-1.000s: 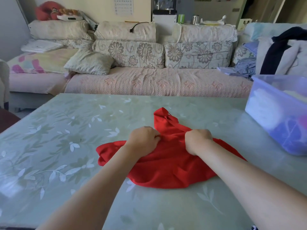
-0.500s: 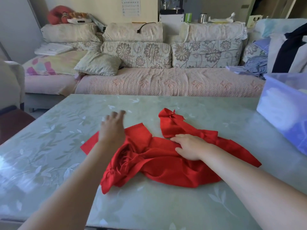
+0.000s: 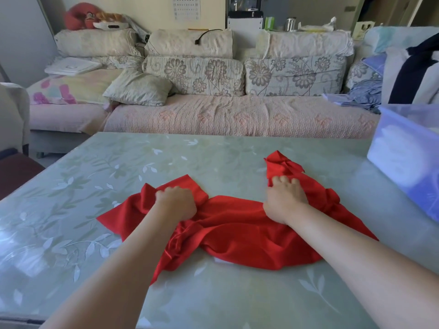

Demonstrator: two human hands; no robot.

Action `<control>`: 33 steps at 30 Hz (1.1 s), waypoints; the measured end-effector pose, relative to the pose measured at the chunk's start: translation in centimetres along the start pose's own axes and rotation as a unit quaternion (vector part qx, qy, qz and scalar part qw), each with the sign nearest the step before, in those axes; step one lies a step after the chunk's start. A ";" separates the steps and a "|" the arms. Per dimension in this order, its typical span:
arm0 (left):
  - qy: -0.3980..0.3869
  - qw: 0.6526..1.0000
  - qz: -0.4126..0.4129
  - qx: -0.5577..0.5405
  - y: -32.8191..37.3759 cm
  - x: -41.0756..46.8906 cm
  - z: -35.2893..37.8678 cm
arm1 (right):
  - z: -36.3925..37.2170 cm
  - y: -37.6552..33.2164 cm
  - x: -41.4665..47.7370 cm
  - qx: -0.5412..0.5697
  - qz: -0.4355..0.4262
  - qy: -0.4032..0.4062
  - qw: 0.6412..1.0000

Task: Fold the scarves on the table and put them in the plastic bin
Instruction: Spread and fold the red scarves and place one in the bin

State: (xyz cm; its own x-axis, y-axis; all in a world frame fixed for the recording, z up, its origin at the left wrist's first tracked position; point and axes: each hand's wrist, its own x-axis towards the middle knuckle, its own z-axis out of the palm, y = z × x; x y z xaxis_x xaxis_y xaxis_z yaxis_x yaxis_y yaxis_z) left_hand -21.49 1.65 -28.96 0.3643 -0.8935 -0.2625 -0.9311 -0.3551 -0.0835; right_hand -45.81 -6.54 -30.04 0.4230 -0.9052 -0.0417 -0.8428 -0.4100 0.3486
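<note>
Red scarf of thin, smooth fabric (image 3: 237,233) lies crumpled and unfolded on the pale green glossy surface with white leaf print (image 3: 107,176), in its central area. We record the nearest edge of the cloth as a rounded, rumpled hem, with a narrow tail trailing toward the near left.

Both bare forearms reach in from the near edge, and the hands sit well apart on the cloth. The left hand (image 3: 177,201) is closed into a fist with a bunch of the fabric gathered inside it, at the left part of the scarf. The right hand (image 3: 283,200) lies palm down on the right part, its fingers bent at the tips against the cloth; we cannot tell whether they pinch a fold or only press.

Beyond the left hand a flat corner of the scarf points away from us. Beyond the right hand a twisted end of it runs toward the far right.

At the right edge stands a translucent bluish plastic bin (image 3: 408,160), apart from the scarf. White and blue contents show blurred through its wall.

Behind the surface we note a long sofa with a pink quilted cover (image 3: 237,115) and floral back cushions, with a loose pale cushion (image 3: 140,87) on its left part.
</note>
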 end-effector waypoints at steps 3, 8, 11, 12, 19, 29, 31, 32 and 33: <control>0.027 0.985 0.138 -0.100 1.6 0.6 0.8 | 0.8 -0.4 0.4 0.189 -0.097 -0.048 0.976; 0.065 0.991 0.107 -0.042 1.6 2.2 0.7 | 0.9 1.0 1.4 0.234 -0.073 0.004 0.970; 0.163 0.968 0.003 -0.188 0.7 3.4 0.3 | 0.5 2.6 2.3 0.177 0.045 0.097 0.978; 0.225 0.943 -0.033 -0.242 0.4 3.7 -0.1 | 0.4 3.3 2.6 0.147 0.086 0.119 0.978; 0.261 0.900 -0.006 -0.348 0.9 4.2 -0.3 | 1.3 4.8 3.0 0.060 0.142 0.212 0.965; 0.066 0.987 0.102 -0.108 4.0 -0.5 1.6 | -0.5 -0.2 -1.0 0.277 -0.155 -0.027 0.948; 0.040 0.989 0.101 -0.100 3.7 -1.2 1.8 | -0.5 0.0 -1.2 0.240 -0.155 -0.030 0.958; 0.034 0.989 0.102 -0.106 3.6 -1.4 2.0 | -0.5 0.2 -1.3 0.228 -0.151 -0.029 0.961; 0.026 0.989 0.100 -0.108 3.1 -1.2 2.5 | -0.6 0.4 -1.4 0.221 -0.146 -0.027 0.964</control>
State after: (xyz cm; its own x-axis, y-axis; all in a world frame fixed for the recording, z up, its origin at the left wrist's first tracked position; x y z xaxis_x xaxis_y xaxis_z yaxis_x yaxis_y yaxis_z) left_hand -24.83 2.29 -31.33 0.1780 -0.9628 -0.2034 -0.9611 -0.2145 0.1742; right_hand -46.51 -5.33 -29.27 0.6561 -0.7432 -0.1315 -0.7547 -0.6453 -0.1182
